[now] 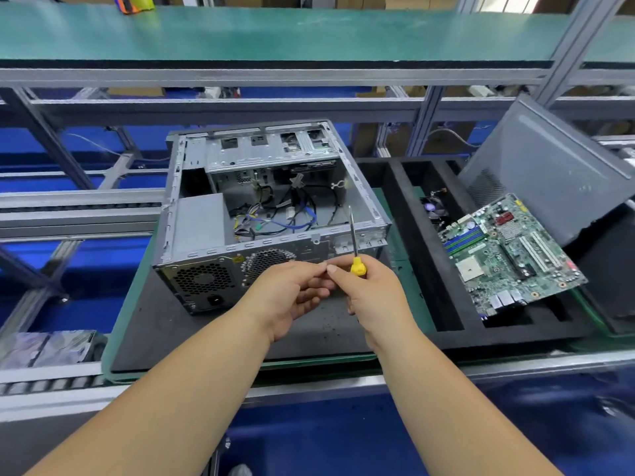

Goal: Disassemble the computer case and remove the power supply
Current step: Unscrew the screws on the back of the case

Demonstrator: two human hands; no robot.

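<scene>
The open computer case point(264, 214) lies on its side on a dark mat point(192, 338) on the surface, its rear panel toward the person. The power supply point(202, 235) sits in the near-left corner of the case, loose cables point(275, 221) beside it. Both hands meet just in front of the rear panel. The right hand point(372, 297) grips a yellow-handled screwdriver point(355, 249), shaft pointing up. The left hand point(292, 297) has its fingertips pinched together against the right thumb; what they hold is too small to tell. To the right, a motherboard point(508, 255) rests in a black foam tray point(446, 304) beside the grey side panel point(549, 166).
</scene>
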